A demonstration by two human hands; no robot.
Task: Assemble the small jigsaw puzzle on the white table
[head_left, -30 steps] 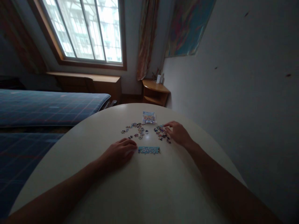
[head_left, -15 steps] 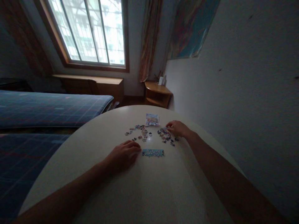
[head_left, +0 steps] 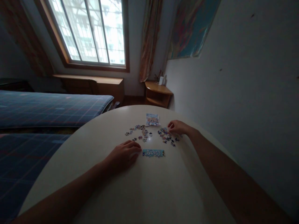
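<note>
My left hand (head_left: 125, 155) lies on the table with its fingers loosely stretched, just left of a joined strip of jigsaw puzzle (head_left: 153, 153) in light blue and white. At the right-hand pile of loose puzzle pieces (head_left: 164, 135), my right hand (head_left: 178, 127) has its thumb and fingers drawn together in a pinch at the pile's upper right edge. Whatever is between those fingertips is too small to make out. Another group of loose puzzle pieces (head_left: 141, 128) forms a curve on the left. Behind both groups lies a small picture sheet or packet (head_left: 152, 119).
The round white table (head_left: 154, 193) carries everything. To the left are beds with blue plaid mattresses (head_left: 51, 109). A grey-white wall (head_left: 233, 102) runs close along the right, and a small wooden corner stand (head_left: 158, 88) is beyond the table's far edge.
My right hand has shifted very slightly at the edge of the right pile, its fingertips a touch further right. My left hand and the puzzle strip stay where they were.
</note>
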